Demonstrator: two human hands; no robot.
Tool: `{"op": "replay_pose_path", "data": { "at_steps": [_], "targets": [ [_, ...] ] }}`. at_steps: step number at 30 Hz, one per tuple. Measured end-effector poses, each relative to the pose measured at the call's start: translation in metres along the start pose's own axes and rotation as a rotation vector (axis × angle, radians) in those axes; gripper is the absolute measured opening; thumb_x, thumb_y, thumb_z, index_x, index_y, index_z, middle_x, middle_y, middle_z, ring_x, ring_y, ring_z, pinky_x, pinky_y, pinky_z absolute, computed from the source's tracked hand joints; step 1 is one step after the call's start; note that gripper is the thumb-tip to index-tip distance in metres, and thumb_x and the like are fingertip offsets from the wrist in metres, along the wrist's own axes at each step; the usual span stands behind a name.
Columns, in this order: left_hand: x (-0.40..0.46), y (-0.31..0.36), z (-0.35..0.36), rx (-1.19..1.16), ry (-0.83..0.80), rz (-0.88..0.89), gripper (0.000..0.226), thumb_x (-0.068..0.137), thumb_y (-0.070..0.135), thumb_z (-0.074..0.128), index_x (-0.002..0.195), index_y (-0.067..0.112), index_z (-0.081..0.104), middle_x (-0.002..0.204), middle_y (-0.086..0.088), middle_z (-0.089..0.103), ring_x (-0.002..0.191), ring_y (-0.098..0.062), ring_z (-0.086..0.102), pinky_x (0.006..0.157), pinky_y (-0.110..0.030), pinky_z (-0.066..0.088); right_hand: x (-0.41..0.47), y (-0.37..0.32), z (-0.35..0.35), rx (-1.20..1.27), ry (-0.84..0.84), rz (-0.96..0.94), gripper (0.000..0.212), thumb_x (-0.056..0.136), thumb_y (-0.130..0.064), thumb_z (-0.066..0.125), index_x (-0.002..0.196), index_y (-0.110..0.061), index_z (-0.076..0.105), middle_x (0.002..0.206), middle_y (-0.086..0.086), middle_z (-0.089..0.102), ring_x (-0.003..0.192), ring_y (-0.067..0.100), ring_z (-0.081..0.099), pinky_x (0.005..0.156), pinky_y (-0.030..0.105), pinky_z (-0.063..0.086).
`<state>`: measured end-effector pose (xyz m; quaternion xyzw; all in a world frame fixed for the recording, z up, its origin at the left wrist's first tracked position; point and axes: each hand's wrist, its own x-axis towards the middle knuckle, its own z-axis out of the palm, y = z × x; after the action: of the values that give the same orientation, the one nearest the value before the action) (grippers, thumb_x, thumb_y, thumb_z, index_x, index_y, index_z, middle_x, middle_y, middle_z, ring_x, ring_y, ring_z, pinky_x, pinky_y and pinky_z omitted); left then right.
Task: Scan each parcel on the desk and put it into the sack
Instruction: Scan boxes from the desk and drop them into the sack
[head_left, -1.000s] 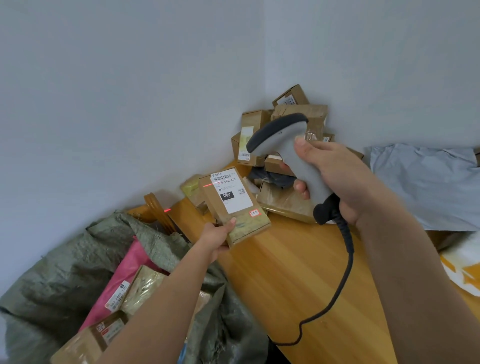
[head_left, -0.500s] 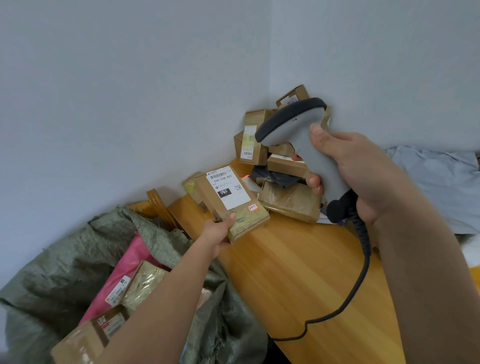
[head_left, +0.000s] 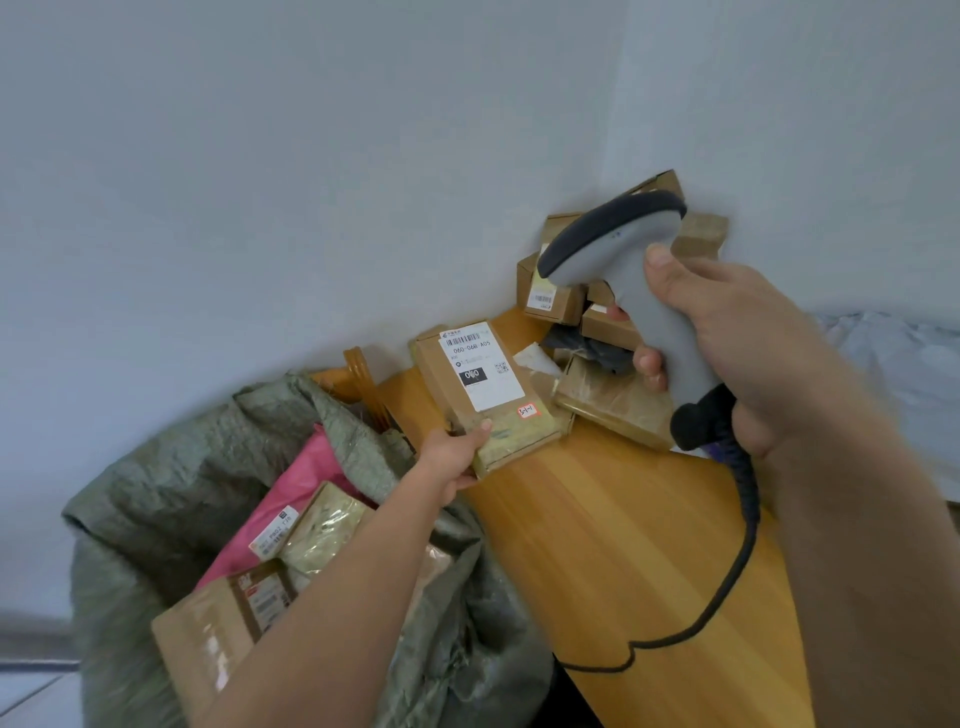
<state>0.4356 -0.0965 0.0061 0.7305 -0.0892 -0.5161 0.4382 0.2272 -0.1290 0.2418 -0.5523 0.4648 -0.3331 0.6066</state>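
Your left hand (head_left: 451, 458) pinches the near end of one brown parcel (head_left: 485, 395), thumb on top, fingers curled under and hidden. The parcel sits at the counter's (head_left: 623, 545) left edge, next to the sack; can't tell if it's lifted or resting. Its long axis runs from your hand away toward the wall, far end tipped up slightly, white label (head_left: 480, 364) facing up with the barcode at the far end. One small orange sticker (head_left: 529, 410) near the label's lower corner.

Your right hand (head_left: 727, 338) grips one grey scanner (head_left: 623, 260), fingers wrapped around the handle, thumb along the back. Its dark-trimmed head points left and down toward the parcel. One black cable (head_left: 727, 597) loops down across the counter.

Pile (head_left: 566, 291) in the far corner: at least five brown boxes visible, partly hidden by the scanner, exact count unclear. One flat taped parcel (head_left: 613, 405) lies just right of the held one.

One green woven sack (head_left: 208, 467), open, left of the counter. Inside you can count four: one pink mailer (head_left: 280, 514), one taped yellowish packet (head_left: 322, 530), one brown box (head_left: 218, 639), one more under your forearm.
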Motion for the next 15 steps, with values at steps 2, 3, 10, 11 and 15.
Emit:
{"op": "replay_pose_path", "data": {
  "at_steps": [2,3,10,11,15],
  "targets": [
    [-0.004,0.0,-0.006,-0.015,0.03,0.003,0.035,0.087,0.03,0.071,0.106,0.011,0.048,0.114,-0.011,0.066,0.104,-0.028,0.066,0.077,-0.039,0.058,-0.001,0.001,0.004,0.0,-0.002,-0.005,0.033,0.1,-0.042,0.049,0.108,-0.013,0.062,0.097,0.007,0.064,0.046,0.01,0.051,0.042,0.022,0.044],
    [-0.006,-0.001,-0.01,-0.036,0.053,0.005,0.037,0.088,0.031,0.07,0.109,0.011,0.048,0.114,-0.01,0.066,0.104,-0.027,0.066,0.073,-0.037,0.059,-0.001,0.002,0.006,0.001,-0.004,-0.006,0.034,0.1,-0.042,0.049,0.109,-0.012,0.062,0.096,0.006,0.065,0.046,0.01,0.052,0.042,0.022,0.044],
    [-0.007,-0.034,-0.07,-0.326,0.478,0.045,0.048,0.091,0.037,0.065,0.126,0.007,0.05,0.119,-0.009,0.063,0.107,-0.03,0.063,0.094,-0.047,0.053,0.003,0.01,0.04,-0.007,-0.069,0.056,0.034,0.1,-0.043,0.051,0.111,-0.011,0.06,0.095,0.012,0.055,0.049,0.012,0.055,0.048,0.027,0.046],
    [-0.01,-0.039,-0.082,-0.338,0.544,0.013,0.052,0.091,0.04,0.063,0.129,0.007,0.048,0.119,-0.009,0.062,0.107,-0.031,0.062,0.095,-0.047,0.052,0.002,0.012,0.047,-0.009,-0.085,0.065,0.034,0.1,-0.042,0.051,0.11,-0.011,0.06,0.093,0.013,0.054,0.048,0.012,0.055,0.047,0.027,0.046],
    [-0.021,-0.058,-0.127,-0.27,0.704,-0.079,0.051,0.096,0.044,0.051,0.129,0.005,0.051,0.119,-0.014,0.063,0.103,-0.032,0.063,0.091,-0.043,0.054,0.001,0.017,0.073,-0.037,-0.167,0.077,0.038,0.101,-0.041,0.051,0.114,-0.007,0.059,0.084,0.011,0.055,0.046,0.011,0.054,0.046,0.027,0.045]
  ]
}}
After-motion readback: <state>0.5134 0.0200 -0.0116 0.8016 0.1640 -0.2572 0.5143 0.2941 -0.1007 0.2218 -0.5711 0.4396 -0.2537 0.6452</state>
